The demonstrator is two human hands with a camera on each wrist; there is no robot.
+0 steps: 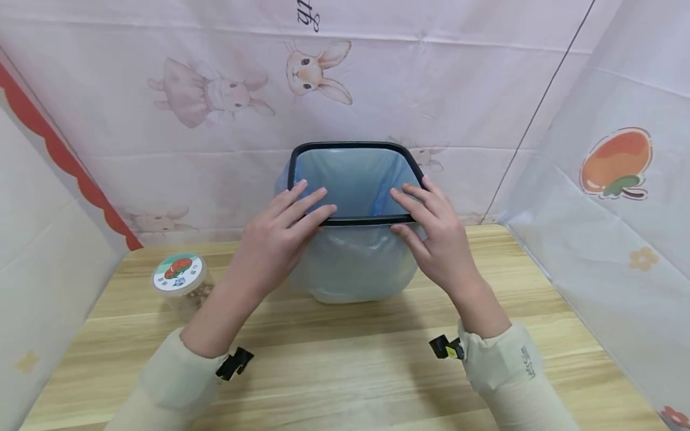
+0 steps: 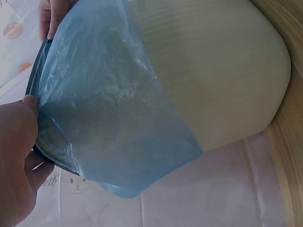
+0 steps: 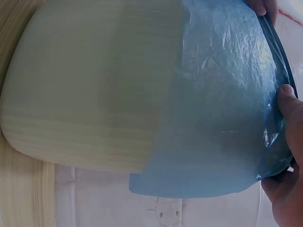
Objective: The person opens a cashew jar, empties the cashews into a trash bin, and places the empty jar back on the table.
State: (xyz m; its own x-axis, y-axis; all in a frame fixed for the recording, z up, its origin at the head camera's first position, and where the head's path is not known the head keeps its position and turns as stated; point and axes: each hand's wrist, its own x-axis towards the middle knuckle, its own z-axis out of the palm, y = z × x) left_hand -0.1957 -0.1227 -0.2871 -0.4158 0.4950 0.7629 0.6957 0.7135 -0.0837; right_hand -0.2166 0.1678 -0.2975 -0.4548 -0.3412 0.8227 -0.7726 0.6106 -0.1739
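A pale trash can (image 2: pixel 227 71) stands upright on the table. A thin translucent blue trash bag (image 1: pixel 345 176) lines it and folds down over the outside, covering the upper part of the wall. Around the mouth runs a black rim (image 1: pixel 372 221) over the bag. My left hand (image 1: pixel 275 239) grips this rim at the near left corner, thumb outside and fingers reaching over the edge. At the near right corner, my right hand (image 1: pixel 439 239) holds the rim in the same manner, its thumb (image 3: pixel 286 97) against the bag outside. The can's bottom inside is hidden.
A clear jar (image 1: pixel 188 293) with a printed tomato lid stands left of the can, beside my left forearm. Behind the wooden table (image 1: pixel 334 365) hangs a pink cloth (image 1: pixel 226 48) with rabbit prints. Pale cloth (image 1: pixel 609 239) also hangs at the right.
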